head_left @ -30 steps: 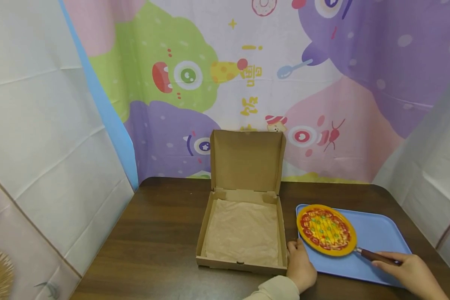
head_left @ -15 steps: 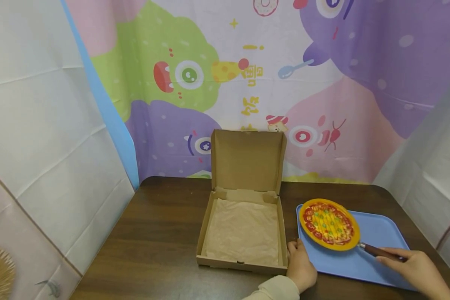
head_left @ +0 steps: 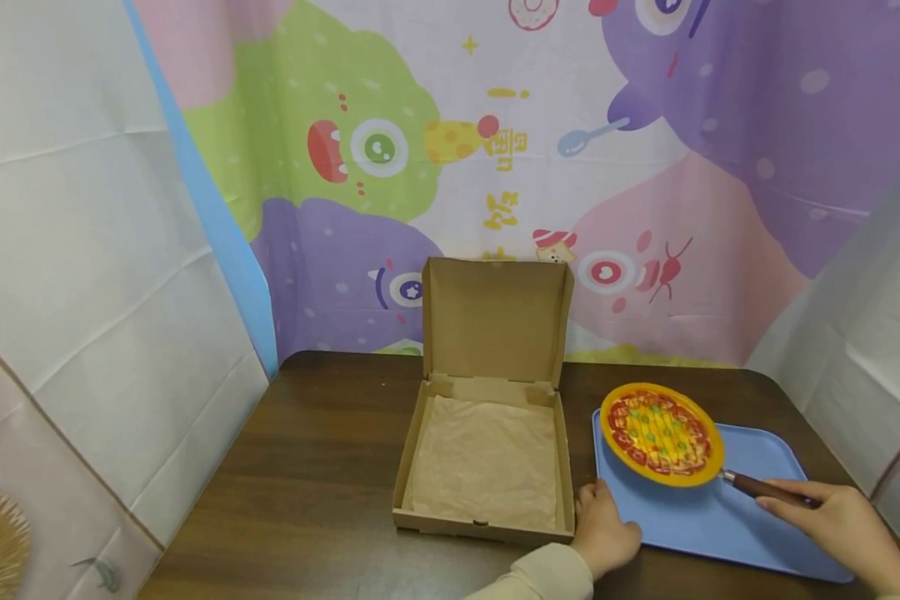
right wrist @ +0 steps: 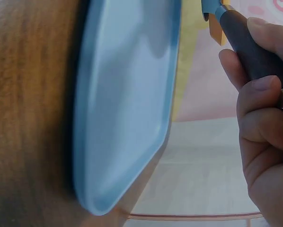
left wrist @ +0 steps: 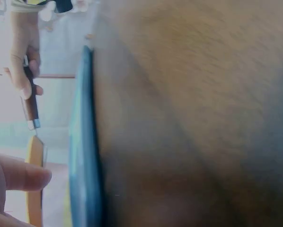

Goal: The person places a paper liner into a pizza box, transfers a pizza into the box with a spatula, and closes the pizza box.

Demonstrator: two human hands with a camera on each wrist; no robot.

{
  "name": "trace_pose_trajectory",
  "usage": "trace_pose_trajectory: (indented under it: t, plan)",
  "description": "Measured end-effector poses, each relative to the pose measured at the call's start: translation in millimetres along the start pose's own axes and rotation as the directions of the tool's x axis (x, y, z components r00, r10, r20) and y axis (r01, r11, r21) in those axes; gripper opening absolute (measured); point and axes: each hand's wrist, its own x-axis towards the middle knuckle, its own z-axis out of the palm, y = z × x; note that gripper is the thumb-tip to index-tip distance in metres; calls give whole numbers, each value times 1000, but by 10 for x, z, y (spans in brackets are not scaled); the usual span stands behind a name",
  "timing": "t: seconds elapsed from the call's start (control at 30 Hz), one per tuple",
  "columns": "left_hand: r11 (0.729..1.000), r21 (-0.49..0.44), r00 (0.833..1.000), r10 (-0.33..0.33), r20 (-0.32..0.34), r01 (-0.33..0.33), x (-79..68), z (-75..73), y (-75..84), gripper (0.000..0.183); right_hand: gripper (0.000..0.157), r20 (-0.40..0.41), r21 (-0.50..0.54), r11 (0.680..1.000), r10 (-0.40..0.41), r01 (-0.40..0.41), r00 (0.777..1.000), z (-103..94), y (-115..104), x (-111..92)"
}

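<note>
In the head view my right hand (head_left: pixel 832 517) grips the dark wooden handle (head_left: pixel 776 492) of what looks like a pizza server. Its blade is hidden under a round toy-like pizza (head_left: pixel 662 435) with an orange rim and red, yellow and green topping. The pizza is held above a blue tray (head_left: pixel 727 533), slightly tilted; the right wrist view shows the curled fingers around the handle (right wrist: pixel 250 45). My left hand (head_left: pixel 603 529) rests between the tray and an open cardboard pizza box (head_left: pixel 568 467), fingertips at the box's right wall, thumb out toward the tray.
Crumpled brown paper (head_left: pixel 483 467) lines the box, whose lid (head_left: pixel 497 321) stands upright at the back. Both box and tray lie on a dark wooden table (head_left: pixel 307 467). A printed cloth (head_left: pixel 457 192) hangs behind the table.
The pizza has risen off the tray, moving up and slightly right on the server with my right hand. My left hand stays by the box, its thumb spread a little more; the tray has shifted slightly.
</note>
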Motion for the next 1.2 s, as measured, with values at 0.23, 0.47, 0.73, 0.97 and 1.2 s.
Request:
trace_pose_trajectory:
  t: [0.23,0.47,0.73,0.97,1.2]
  plan:
    - [1000,-10,995,28,99,-27,-81,-234,148,72,62,-9,0,999,-50,50,999,-88,-103,5]
    - [990,-53,976,138,166,-131,-109,-608,243,73,63,21,-20,998,-58,59,998,-167,-205,36]
    - [937,-210,933,316,171,-279,-9,-1141,78,67,58,40,11,993,-120,120,992,-191,-341,88]
    - [887,-254,900,422,106,-386,21,-1687,-75,69,54,18,15,983,-183,183,983,-146,-566,129]
    - [871,-207,893,448,-40,-446,-34,-2209,-305,71,54,36,48,980,-196,194,980,-66,-802,195]
